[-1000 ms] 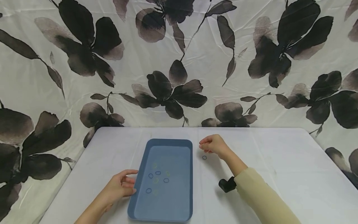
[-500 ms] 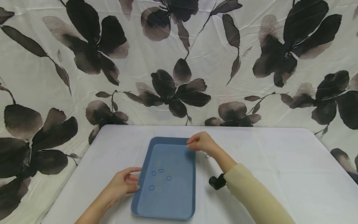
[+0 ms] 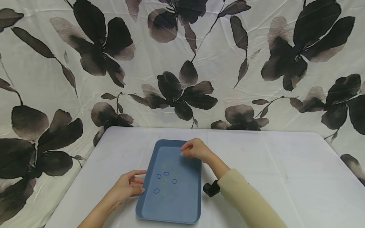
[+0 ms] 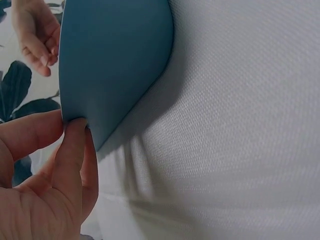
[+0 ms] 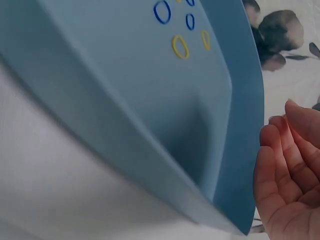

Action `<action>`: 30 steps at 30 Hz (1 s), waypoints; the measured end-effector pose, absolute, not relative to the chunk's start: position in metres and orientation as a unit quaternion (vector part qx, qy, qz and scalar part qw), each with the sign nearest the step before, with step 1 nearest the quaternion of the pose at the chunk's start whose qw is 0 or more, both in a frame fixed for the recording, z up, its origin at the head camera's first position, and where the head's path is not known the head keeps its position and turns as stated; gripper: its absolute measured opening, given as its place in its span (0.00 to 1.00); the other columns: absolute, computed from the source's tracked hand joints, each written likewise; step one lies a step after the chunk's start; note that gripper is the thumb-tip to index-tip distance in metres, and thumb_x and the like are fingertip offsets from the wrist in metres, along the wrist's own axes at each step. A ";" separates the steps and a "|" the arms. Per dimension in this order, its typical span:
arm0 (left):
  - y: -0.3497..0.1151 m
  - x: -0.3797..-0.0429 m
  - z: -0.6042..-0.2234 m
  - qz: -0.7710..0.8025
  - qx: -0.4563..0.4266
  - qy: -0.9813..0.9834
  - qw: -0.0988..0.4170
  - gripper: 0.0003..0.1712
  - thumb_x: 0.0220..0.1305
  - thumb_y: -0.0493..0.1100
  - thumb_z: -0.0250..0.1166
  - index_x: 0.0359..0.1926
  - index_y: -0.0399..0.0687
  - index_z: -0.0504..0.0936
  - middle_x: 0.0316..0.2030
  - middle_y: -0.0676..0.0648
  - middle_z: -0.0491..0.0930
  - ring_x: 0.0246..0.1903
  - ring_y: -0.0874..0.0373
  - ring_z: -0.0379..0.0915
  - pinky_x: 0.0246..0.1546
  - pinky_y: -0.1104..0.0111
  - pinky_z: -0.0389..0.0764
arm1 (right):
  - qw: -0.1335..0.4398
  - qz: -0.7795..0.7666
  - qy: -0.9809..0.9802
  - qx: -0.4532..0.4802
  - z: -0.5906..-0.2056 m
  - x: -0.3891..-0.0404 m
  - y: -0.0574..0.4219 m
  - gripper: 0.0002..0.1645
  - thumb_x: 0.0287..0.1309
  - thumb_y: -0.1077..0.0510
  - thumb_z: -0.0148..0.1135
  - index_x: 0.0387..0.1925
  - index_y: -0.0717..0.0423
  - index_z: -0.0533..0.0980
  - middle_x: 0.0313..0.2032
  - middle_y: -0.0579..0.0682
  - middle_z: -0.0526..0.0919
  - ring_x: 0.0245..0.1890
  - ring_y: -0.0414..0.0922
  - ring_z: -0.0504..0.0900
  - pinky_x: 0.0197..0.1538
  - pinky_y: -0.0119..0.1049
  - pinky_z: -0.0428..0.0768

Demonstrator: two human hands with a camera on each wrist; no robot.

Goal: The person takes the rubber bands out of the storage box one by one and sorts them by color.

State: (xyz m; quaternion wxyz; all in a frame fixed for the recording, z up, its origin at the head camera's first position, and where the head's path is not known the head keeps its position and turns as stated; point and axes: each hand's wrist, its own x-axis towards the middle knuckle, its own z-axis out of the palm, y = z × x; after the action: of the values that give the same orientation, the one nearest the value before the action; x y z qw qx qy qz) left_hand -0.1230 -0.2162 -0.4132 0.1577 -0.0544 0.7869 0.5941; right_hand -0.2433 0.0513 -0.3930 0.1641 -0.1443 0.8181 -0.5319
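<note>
A blue-grey rectangular tray [image 3: 171, 212] holds several small thin rings, some blue [image 3: 174, 181] and some yellow [image 5: 180, 47], grouped around its middle. My left hand [image 3: 126, 185] grips the tray's left rim with its fingertips; up close, the thumb [image 4: 72, 150] overlaps the outer wall. Over the tray's far right corner hovers my right hand [image 3: 196, 149], thumb and fingertips brought together, its shadow falling on the tray floor. I cannot tell whether something thin is pinched there.
A white cloth covers the table [image 3: 256, 177]. Behind it hangs a pale curtain [image 3: 134, 41] printed with dark flowers. The right wrist carries a black camera [image 3: 211, 188], which hangs beside the tray's right edge.
My right hand has moved left from above the table, across the right rim, to over the tray. The blue ring seen on the table is now hidden. My left hand stays at the rim.
</note>
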 end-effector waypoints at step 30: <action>-0.218 -0.126 -0.406 0.602 -0.057 0.777 0.176 0.39 0.45 0.22 0.64 0.62 0.29 0.63 0.38 0.39 0.72 0.32 0.55 0.74 0.33 0.63 0.81 | 0.171 -0.549 0.792 -0.203 -0.413 -0.234 0.004 0.13 0.46 0.73 0.65 0.37 0.71 0.80 0.24 0.55 0.81 0.23 0.38 0.74 0.28 0.28 0.74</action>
State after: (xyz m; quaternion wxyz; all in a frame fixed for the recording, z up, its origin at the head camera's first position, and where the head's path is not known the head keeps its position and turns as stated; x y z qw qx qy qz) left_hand -0.1259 -0.2179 -0.4056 0.1756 -0.0567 0.7771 0.6018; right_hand -0.2339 0.0038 -0.4133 0.1712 -0.2033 0.7925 -0.5489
